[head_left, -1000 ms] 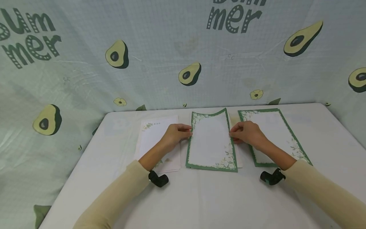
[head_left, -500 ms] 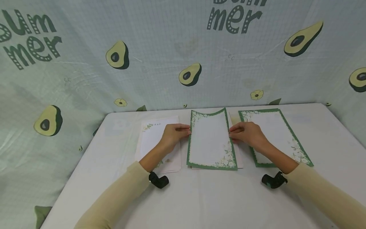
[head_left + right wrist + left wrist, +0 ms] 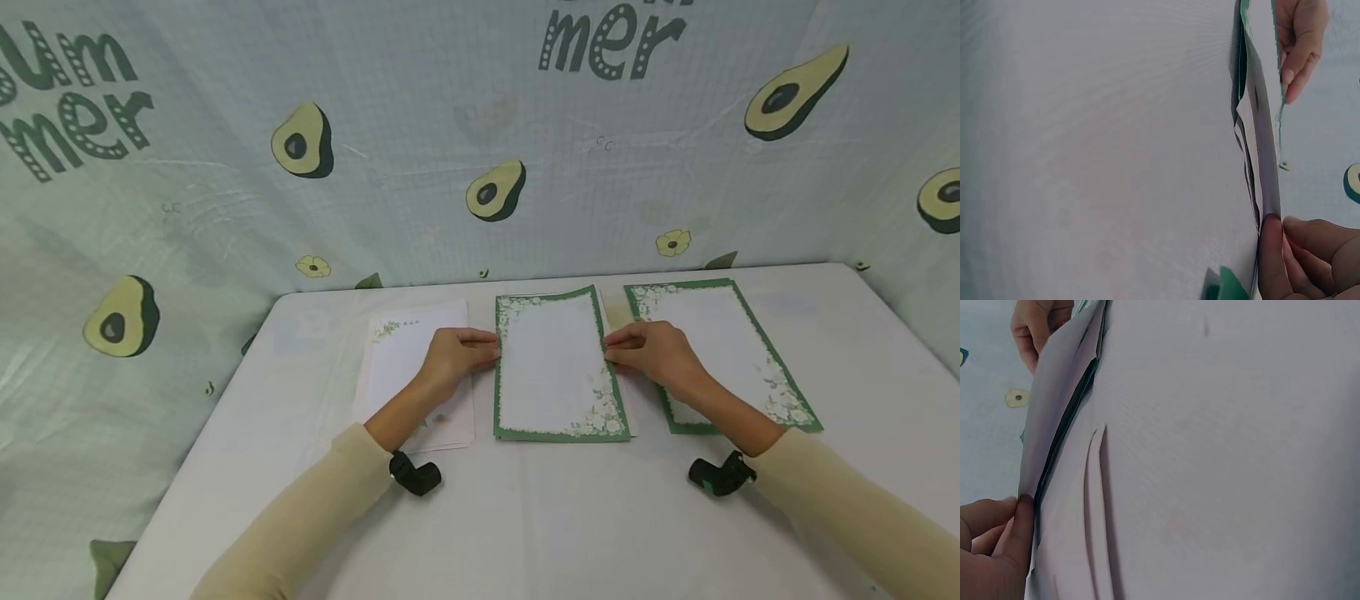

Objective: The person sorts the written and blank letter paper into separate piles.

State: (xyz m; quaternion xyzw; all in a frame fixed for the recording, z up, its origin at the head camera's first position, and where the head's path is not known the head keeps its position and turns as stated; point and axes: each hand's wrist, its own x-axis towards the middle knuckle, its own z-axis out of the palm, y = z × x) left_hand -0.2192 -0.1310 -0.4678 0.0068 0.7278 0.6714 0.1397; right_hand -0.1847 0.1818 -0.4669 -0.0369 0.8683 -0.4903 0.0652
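Note:
A sheet of paper with a green floral border (image 3: 558, 367) lies in the middle of the table, over other sheets whose edges peek out beneath it. My left hand (image 3: 453, 362) pinches its left edge between thumb and fingers. On the opposite edge, my right hand (image 3: 654, 356) pinches the same sheet. Both wrist views show the sheet's sides lifted a little from the papers below; the left wrist view has the thumb and fingers (image 3: 1007, 534) on the edge, and the right wrist view has the other pinch (image 3: 1300, 256).
Left of the middle pile lies a pale pile of floral paper (image 3: 420, 333), partly behind my left forearm. Another green-bordered sheet (image 3: 712, 325) lies on the right, under my right wrist. The white table (image 3: 525, 525) backs onto an avocado-printed cloth (image 3: 405, 200).
The held sheet has come down flatter over the pile and its curved top edge has straightened. Its lower edge has moved slightly right. Both hands keep their pinch.

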